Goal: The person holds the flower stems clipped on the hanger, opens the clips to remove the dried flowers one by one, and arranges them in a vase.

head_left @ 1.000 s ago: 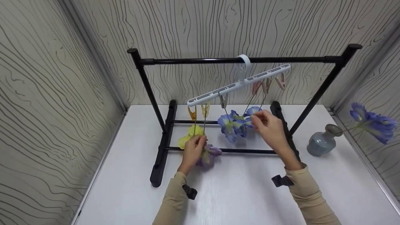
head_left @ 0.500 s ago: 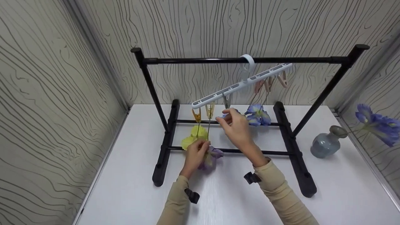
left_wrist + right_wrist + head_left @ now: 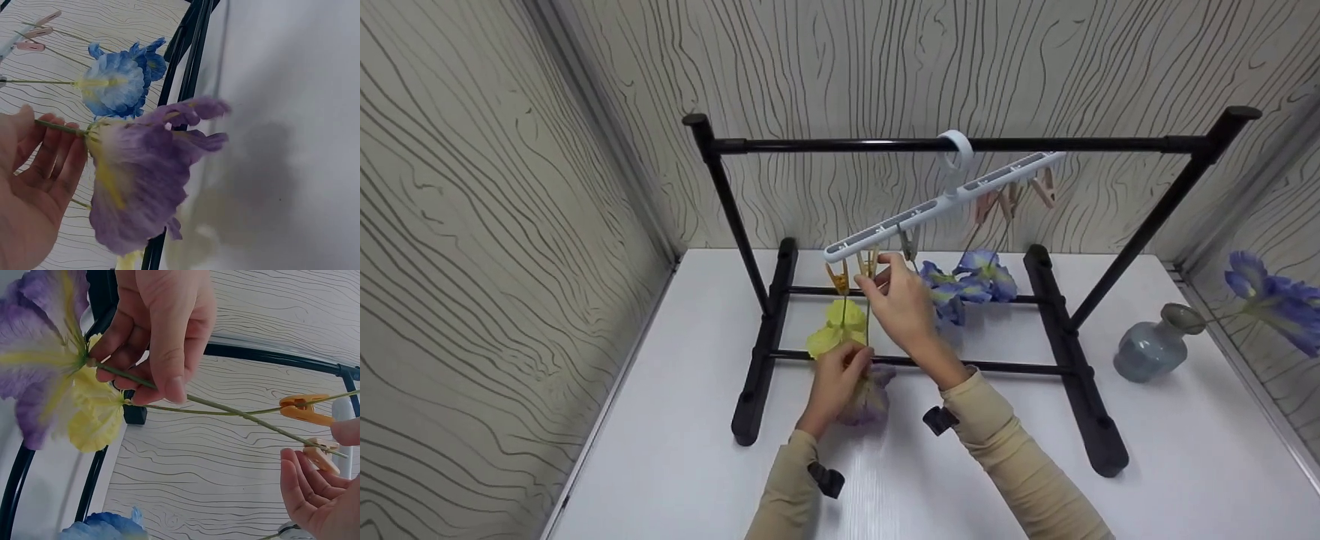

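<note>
A purple iris (image 3: 140,180) hangs head down, its green stem (image 3: 225,408) running up to a pale yellow clothespin (image 3: 322,458). With thumb and fingertips my left hand (image 3: 834,386) pinches this stem just above the bloom. My right hand (image 3: 904,304) is at the pale clothespin, thumb on one side and bent fingers on the other; contact with it does not plainly show. Beside it an orange clothespin (image 3: 306,409) holds the stem of a yellow flower (image 3: 840,324). Both clothespins hang from the near left end of a tilted white hanger (image 3: 926,214).
The hanger hooks over the top bar of a black rack (image 3: 825,146). Blue irises (image 3: 988,276) hang from other clothespins on its middle and right. A blue-grey vase (image 3: 1151,351) with a blue iris (image 3: 1279,300) stands right of the rack on the white table (image 3: 675,360).
My right hand has moved left from the blue irises to the pale yellow clothespin. The left hand has stayed on the purple iris stem. The head view has shifted slightly.
</note>
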Demonstrator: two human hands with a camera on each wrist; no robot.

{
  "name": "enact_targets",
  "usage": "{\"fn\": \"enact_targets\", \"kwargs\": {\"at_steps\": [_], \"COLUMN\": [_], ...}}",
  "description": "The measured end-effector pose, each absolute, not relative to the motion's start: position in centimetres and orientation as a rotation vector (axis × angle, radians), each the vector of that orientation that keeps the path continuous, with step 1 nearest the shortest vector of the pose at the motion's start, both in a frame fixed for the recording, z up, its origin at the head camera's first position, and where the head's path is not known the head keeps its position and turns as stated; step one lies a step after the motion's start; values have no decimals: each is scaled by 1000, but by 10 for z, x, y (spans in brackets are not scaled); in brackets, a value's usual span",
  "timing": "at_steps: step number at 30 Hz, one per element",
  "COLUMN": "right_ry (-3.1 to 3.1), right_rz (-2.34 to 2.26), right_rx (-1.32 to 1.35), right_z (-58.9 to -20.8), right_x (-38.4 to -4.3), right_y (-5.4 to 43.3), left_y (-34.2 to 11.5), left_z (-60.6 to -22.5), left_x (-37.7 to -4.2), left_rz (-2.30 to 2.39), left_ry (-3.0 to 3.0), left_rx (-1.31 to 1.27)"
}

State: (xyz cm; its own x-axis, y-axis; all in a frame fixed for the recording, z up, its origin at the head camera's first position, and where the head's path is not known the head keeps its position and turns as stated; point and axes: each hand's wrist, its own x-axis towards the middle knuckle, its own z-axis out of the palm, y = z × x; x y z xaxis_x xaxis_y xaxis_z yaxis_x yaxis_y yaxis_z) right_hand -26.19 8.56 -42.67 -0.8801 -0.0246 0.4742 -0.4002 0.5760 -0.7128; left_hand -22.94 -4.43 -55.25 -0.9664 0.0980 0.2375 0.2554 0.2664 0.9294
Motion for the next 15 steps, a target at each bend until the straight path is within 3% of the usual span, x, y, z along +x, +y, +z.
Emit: {"fn": "enact_targets", "kwargs": {"at_steps": [15], "right_ry": [-2426], "right_rz": [1005], "right_rx": [295], "right_z": [-426], "right_x": [-272], "right_y": [77], "left_y": [-39], "left_z": [-552], "left_x": [-220], "left_rz": [-1766], "left_ry": [-2393], "left_rx": [-376]}}
